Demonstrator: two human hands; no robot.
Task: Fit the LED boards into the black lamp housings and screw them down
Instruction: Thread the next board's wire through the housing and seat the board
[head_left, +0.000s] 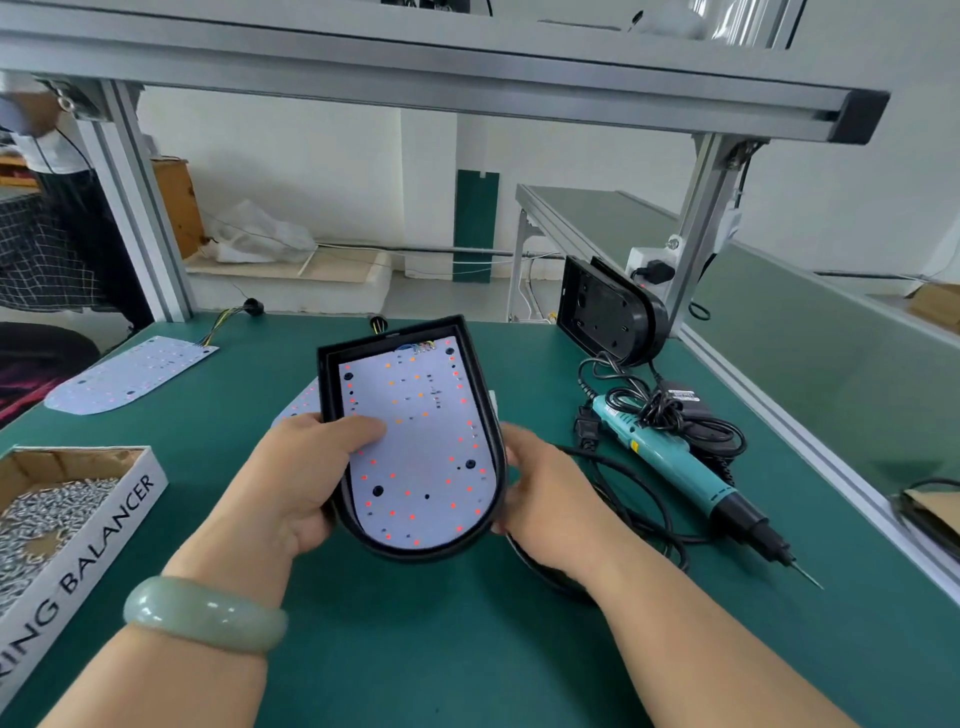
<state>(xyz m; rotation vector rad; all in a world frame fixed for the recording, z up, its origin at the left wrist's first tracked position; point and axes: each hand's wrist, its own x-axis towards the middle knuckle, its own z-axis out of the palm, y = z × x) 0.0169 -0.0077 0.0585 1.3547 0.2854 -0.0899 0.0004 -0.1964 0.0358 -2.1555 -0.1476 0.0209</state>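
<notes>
Both hands are holding a black lamp housing (328, 384) just above the mat. The left hand (306, 473) is gripping its left wall, thumb pressing on the LED board (421, 447) lying inside. The right hand (540, 483) is clasping the curved right wall, fingers curling underneath.

So the board is sitting in the shell, but its holes are looking empty to me: fitting about done, screwing not yet begun. The electric screwdriver (675, 457) is lying untouched beyond the right hand, and the screw box (122, 512) is waiting outside the left wrist. A spare board (130, 374) is lying well ahead of the left hand and a second housing (608, 312) is leaning ahead of the right, so plenty is remaining.
</notes>
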